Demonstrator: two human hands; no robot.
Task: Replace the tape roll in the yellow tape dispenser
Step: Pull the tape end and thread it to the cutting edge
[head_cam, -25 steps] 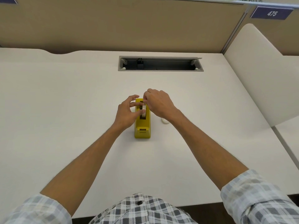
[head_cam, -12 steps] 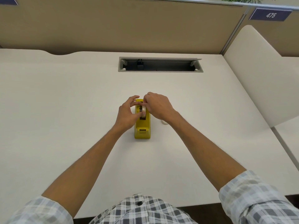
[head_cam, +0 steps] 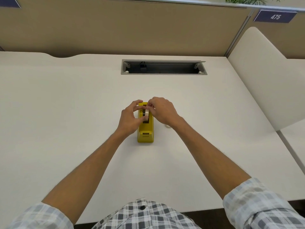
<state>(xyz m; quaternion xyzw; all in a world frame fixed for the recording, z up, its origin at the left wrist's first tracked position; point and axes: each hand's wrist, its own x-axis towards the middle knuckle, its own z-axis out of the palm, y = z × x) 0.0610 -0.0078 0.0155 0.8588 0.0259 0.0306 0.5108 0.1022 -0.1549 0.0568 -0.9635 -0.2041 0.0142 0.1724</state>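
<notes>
1. Both hands have sunk a little toward the dispenser [head_cam: 145, 129] since a second ago, and the roll [head_cam: 146, 114] now sits lower in its slot; the camera has barely shifted.
2. Left hand [head_cam: 129, 119]: thumb and fingers pinch the roll from the left; its grip is clenched on the roll.
3. Right hand [head_cam: 162, 111]: fingertips touch the roll's top from the right; its grip is on the roll too.
4. Dispenser: yellow, upright at mid table [head_cam: 66, 113], its cutter end toward the person.
5. Just right of it, partly hidden behind the right wrist, lies a small white ring [head_cam: 167, 126]; whether it is another roll I cannot tell.
6. A cable tray [head_cam: 163, 67] is set in the table's far side.
</notes>
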